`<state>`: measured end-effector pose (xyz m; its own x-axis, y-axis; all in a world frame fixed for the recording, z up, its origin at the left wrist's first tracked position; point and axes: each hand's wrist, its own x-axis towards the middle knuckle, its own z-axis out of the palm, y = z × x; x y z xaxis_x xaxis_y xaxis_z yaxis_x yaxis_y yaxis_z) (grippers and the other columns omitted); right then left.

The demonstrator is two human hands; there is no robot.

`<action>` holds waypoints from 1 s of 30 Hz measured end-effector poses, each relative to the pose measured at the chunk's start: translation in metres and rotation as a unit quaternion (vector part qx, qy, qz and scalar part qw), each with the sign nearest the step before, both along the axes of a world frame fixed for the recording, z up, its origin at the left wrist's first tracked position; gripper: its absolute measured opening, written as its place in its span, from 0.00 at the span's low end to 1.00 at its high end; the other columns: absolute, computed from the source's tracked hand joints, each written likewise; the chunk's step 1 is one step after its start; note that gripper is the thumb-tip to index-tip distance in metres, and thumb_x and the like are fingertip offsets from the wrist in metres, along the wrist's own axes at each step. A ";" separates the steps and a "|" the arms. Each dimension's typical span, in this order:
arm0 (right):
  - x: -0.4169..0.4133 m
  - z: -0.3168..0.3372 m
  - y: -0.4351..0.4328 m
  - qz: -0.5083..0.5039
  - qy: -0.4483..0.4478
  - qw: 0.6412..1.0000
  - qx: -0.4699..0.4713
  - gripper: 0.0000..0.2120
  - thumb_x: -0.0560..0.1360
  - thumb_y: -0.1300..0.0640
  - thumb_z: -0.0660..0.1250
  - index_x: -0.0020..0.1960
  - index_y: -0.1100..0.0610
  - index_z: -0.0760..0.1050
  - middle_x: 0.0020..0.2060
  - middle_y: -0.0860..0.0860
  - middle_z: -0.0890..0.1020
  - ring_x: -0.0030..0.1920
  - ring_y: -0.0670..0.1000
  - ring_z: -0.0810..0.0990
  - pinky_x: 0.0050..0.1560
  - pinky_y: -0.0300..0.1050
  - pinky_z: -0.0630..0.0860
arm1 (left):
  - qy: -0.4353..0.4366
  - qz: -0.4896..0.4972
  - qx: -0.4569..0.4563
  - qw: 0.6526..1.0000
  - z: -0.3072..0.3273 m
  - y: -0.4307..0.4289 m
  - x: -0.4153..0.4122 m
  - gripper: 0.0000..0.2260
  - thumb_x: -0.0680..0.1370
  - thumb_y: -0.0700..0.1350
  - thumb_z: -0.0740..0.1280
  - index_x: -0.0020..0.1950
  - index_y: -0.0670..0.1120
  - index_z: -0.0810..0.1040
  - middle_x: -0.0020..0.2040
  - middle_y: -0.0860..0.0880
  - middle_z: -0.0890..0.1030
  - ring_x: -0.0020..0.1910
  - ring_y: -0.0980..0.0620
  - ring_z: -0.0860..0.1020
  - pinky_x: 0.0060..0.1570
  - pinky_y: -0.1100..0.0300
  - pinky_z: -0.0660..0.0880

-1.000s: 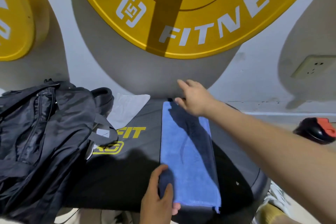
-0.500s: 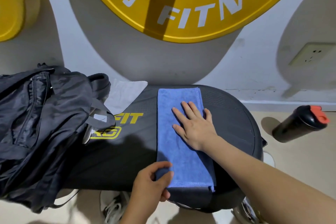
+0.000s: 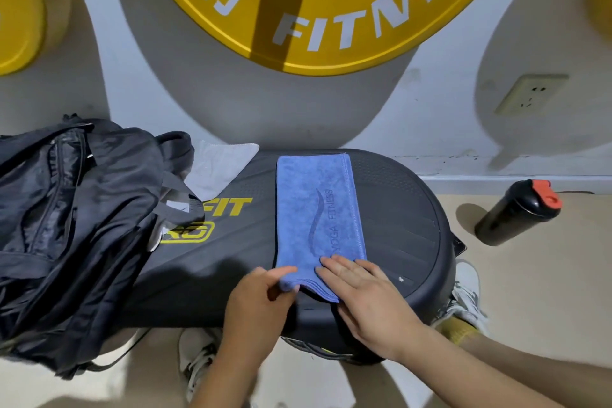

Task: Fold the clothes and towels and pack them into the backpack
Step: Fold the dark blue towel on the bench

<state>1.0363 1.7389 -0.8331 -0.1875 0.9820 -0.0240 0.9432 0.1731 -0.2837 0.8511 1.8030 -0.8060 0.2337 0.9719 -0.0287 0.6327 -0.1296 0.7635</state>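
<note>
towel [image 3: 318, 209] on platform [image 3: 397, 209] | backpack [image 3: 76, 225] left | bottle [image 3: 516, 212] right

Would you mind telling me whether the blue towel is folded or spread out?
Folded: the blue towel lies as a narrow strip, with stacked layer edges at its near end, where the left hand pinches a corner.

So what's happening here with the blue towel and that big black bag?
A person is folding a blue towel, which lies in a long strip on a black exercise platform. The left hand pinches the towel's near corner, and the right hand lies flat on its near end. The black backpack sits at the platform's left end, with a white cloth beside it. The towel is not yet in the backpack.
</note>
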 end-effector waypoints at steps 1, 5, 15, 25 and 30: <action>0.004 0.000 -0.002 0.003 -0.006 1.000 0.012 0.24 0.73 0.52 0.56 0.68 0.51 0.72 0.66 0.47 0.76 0.66 0.49 0.75 0.65 0.43 0.62 | 0.091 -0.047 0.093 0.990 -0.005 0.002 -0.002 0.16 0.65 0.40 0.78 0.49 0.53 0.84 0.43 0.52 0.79 0.43 0.50 0.76 0.41 0.57 0.76; 0.007 0.000 -0.002 0.015 -0.037 0.999 0.037 0.21 0.74 0.51 0.56 0.63 0.52 0.77 0.62 0.47 0.79 0.64 0.49 0.77 0.64 0.44 0.63 | 0.288 -0.251 0.187 0.905 -0.014 0.007 0.010 0.29 0.56 0.43 0.78 0.57 0.46 0.82 0.62 0.44 0.79 0.61 0.44 0.77 0.55 0.48 0.76; 0.017 0.036 -0.019 0.154 -0.051 0.984 -0.071 0.17 0.77 0.51 0.50 0.58 0.54 0.73 0.50 0.49 0.81 0.51 0.54 0.80 0.49 0.49 0.77 | 0.398 -0.401 0.100 0.819 0.014 -0.017 0.005 0.26 0.79 0.40 0.56 0.77 0.45 0.54 0.78 0.47 0.55 0.76 0.50 0.57 0.70 0.55 0.60; 0.017 0.081 -0.021 0.065 0.157 0.923 -0.346 0.15 0.79 0.47 0.62 0.37 0.53 0.69 0.28 0.46 0.68 0.28 0.45 0.66 0.32 0.36 0.63 | 0.268 -0.409 -0.197 0.849 0.042 -0.018 -0.004 0.08 0.72 0.50 0.58 0.37 0.47 0.70 0.36 0.50 0.75 0.39 0.51 0.74 0.43 0.55 0.73; 0.040 0.075 -0.006 -0.063 0.341 0.876 -0.336 0.12 0.72 0.54 0.71 0.35 0.59 0.73 0.31 0.50 0.68 0.34 0.48 0.66 0.40 0.44 0.63 | 0.050 -0.260 -0.244 0.933 0.038 0.006 -0.004 0.11 0.65 0.50 0.64 0.29 0.47 0.64 0.28 0.54 0.64 0.31 0.54 0.62 0.33 0.58 0.60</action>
